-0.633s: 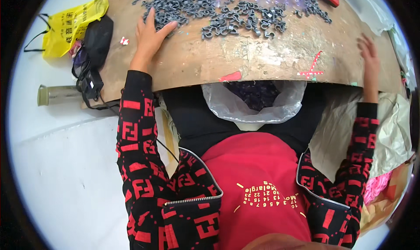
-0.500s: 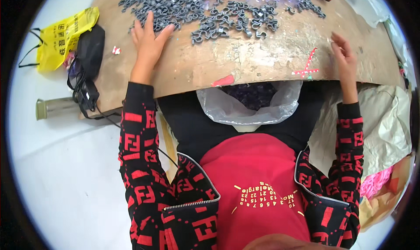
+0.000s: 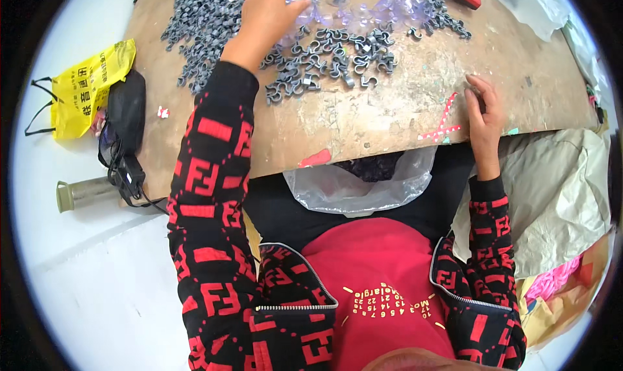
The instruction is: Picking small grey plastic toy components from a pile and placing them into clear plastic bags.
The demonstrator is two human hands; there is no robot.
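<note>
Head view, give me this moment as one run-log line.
left hand: at gray clips and purple pieces, grip unclear | right hand: beside red tape, fingers loosely curled, nothing seen held | plastic bag: open, partly under table

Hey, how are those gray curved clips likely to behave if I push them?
The gray curved clips look like molded plastic, so probably light and fairly stiff. Their open hooks might catch on each other. Being irregular, they'd likely slide rather than roll across the wooden tabletop.

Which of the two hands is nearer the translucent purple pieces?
The left hand, its thumb at the edge of the purple pieces; the right hand is well apart from them, near the crossed red dotted strips.
</note>
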